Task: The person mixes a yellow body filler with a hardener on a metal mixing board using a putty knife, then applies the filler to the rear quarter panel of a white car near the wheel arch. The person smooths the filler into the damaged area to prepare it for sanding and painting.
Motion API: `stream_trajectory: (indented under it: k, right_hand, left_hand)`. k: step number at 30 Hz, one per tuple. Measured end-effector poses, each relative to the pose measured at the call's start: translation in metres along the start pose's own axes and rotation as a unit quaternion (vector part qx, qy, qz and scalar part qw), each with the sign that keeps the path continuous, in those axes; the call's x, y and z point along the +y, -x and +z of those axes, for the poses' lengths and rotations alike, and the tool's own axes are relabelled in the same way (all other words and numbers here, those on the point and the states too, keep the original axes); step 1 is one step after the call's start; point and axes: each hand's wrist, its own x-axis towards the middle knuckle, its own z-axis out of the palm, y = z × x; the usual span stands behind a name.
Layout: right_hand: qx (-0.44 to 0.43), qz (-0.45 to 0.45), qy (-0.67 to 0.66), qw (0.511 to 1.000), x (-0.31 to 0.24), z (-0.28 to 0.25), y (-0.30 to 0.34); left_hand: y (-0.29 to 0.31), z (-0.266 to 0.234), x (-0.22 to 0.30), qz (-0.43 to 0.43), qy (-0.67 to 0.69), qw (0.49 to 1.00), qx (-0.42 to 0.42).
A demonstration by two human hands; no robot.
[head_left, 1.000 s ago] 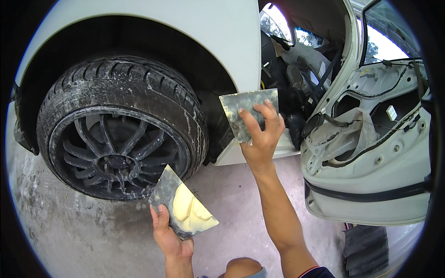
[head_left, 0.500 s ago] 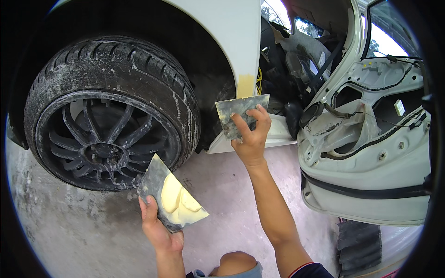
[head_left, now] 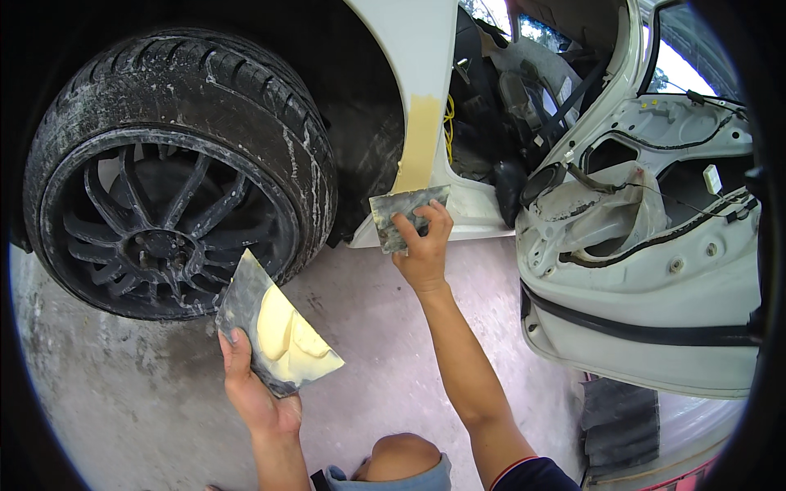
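Note:
Below the wheel, my left hand (head_left: 264, 405) grips a flat grey plate (head_left: 244, 304) by its lower left edge, thumb on top. A mound of pale yellow putty (head_left: 282, 326) lies on that plate. My right hand (head_left: 426, 252) has its fingers on a grey, smeared putty spreader (head_left: 390, 214), whose upper edge meets the lower part of the white car panel (head_left: 427, 41). Directly above the spreader, a smooth tan-yellow strip of putty (head_left: 419, 147) covers the narrow panel beside the wheel arch. The spreader hides the panel behind it.
A dusty black wheel (head_left: 160, 241) fills the left side. On the right hangs an opened, stripped white car door (head_left: 647, 352), its inner parts bare. Yellow wires (head_left: 449, 127) show at the door opening. A dark mat (head_left: 621, 425) lies at the lower right on the grey floor (head_left: 368, 344).
My right hand has drawn the spreader down the panel, and the putty strip above it is longer. The left hand still holds the plate. The whole view has shifted slightly.

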Motion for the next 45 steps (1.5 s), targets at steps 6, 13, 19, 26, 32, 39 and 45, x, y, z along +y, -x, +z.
stream_trajectory:
  k: [6, 13, 19, 26, 32, 39, 45]
  right_hand:
    - [-0.053, 0.014, -0.005, 0.998, 0.002, -0.001, 0.023]
    - [-0.109, 0.214, -0.122, 0.963, -0.028, -0.030, 0.064]
    - [0.041, 0.527, -0.714, 0.459, -0.035, -0.063, 0.048]
    - [0.103, 0.420, -0.709, 0.556, -0.078, -0.110, 0.055]
    - [-0.022, 0.162, -0.575, 0.802, -0.103, -0.157, 0.072]
    - [0.015, 0.077, -0.528, 0.846, -0.096, -0.171, 0.080]
    - [-0.028, 0.067, -0.575, 0.815, -0.100, -0.169, 0.080]
  left_hand:
    - [0.002, 0.000, 0.000, 0.007, -0.002, 1.000, 0.009]
    - [0.002, 0.001, 0.003, 0.001, 0.011, 1.000, 0.012]
    - [-0.003, -0.003, 0.000, -0.009, -0.005, 1.000, 0.012]
    - [-0.005, -0.010, -0.040, -0.039, -0.027, 0.998, -0.029]
    - [0.006, -0.009, -0.090, -0.155, -0.051, 0.987, 0.006]
    - [0.011, -0.008, -0.096, -0.139, -0.053, 0.989, -0.022]
    - [0.013, -0.005, -0.097, -0.104, -0.053, 0.992, -0.044]
